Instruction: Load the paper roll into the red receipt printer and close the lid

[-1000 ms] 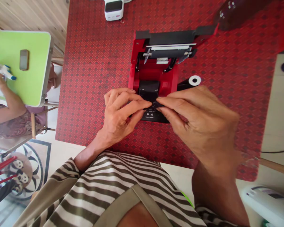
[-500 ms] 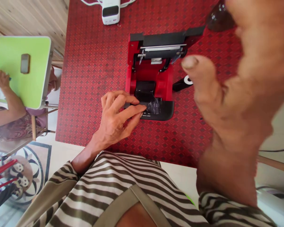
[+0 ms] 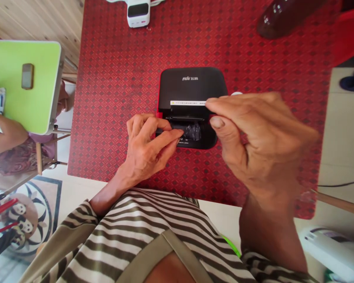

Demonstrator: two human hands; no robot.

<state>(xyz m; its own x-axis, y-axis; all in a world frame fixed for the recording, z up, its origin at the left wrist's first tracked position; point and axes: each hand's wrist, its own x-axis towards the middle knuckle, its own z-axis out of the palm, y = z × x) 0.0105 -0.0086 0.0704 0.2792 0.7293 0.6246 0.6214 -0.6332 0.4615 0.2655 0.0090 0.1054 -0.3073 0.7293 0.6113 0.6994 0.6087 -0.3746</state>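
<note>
A small label printer [image 3: 191,88] with a black top and red sides sits before me, its lid lowered. A glossy strip of black film [image 3: 194,131] lies over its front panel. My left hand [image 3: 149,141] pinches the strip's left part against the front edge with thumb and fingertips. At the lid's front right corner is my right hand [image 3: 253,141], index fingertip at the white warning label [image 3: 187,103]. Its thumb is apart from the index finger, with nothing visible between them. The printer's inside is hidden under the lid.
Behind the printer lie a white power bank [image 3: 138,13] with a cable and a dark bottle [image 3: 280,17] on the red patterned table [image 3: 115,78]. A white roll end [image 3: 236,93] shows beside my right hand. Left, another person's arm [image 3: 10,125] rests by a green table [image 3: 44,102] with a phone [image 3: 27,76].
The printer's lid has swung down from raised to lowered. My right hand has come left and down from the upper right to the lid. My left hand keeps its place on the film.
</note>
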